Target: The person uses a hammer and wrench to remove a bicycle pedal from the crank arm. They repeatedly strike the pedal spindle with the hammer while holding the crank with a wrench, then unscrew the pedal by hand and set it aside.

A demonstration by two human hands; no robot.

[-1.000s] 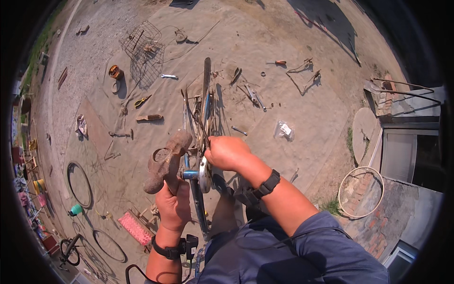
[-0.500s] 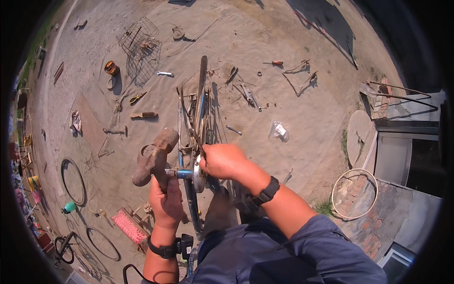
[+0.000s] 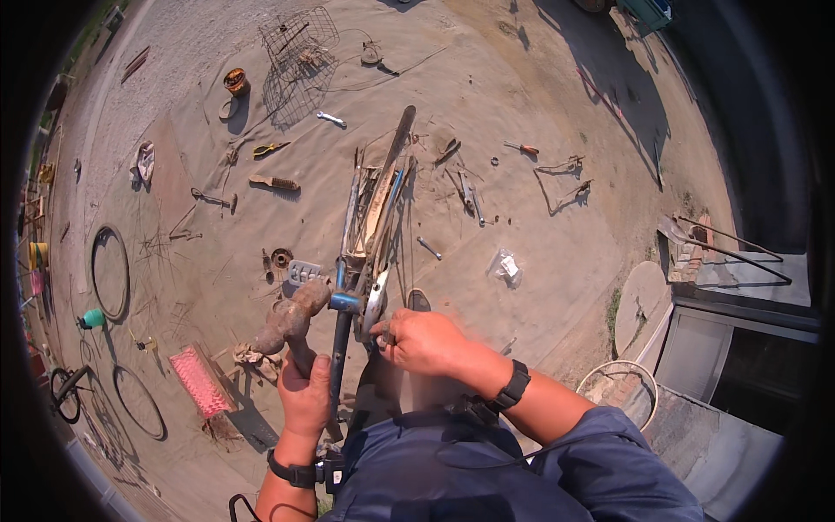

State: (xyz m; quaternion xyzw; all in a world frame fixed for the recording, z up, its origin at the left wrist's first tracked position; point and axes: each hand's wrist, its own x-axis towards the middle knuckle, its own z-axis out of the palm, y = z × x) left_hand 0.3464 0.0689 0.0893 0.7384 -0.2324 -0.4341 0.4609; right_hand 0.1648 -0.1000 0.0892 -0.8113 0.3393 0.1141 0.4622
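My left hand (image 3: 304,396) is closed round the handle of a hammer with a large rusty head (image 3: 291,320). The head is beside the blue tube (image 3: 344,302) of an old bicycle frame, on its left. My right hand (image 3: 426,342) is on the frame's other side, near the lower end of a worn white strip (image 3: 376,300). Its thumb and forefinger are pinched together around a small dark piece that I cannot make out. A long dirty mudguard (image 3: 400,135) points away from me at the frame's far end. A pedal (image 3: 304,272) shows just beyond the hammer.
On the ground are yellow-handled pliers (image 3: 270,150), a brush (image 3: 275,183), several spanners, a screwdriver (image 3: 522,149) and a clear plastic bag (image 3: 505,269). A wire basket (image 3: 298,39) lies at the far left. Tyres and a pink woven seat (image 3: 198,381) are at left; a pale hoop (image 3: 654,391) is right.
My right hand has come off the upper part of the white strip and moved nearer my body. The hammer has dropped lower beside the blue tube, still in my left hand. The view has shifted.
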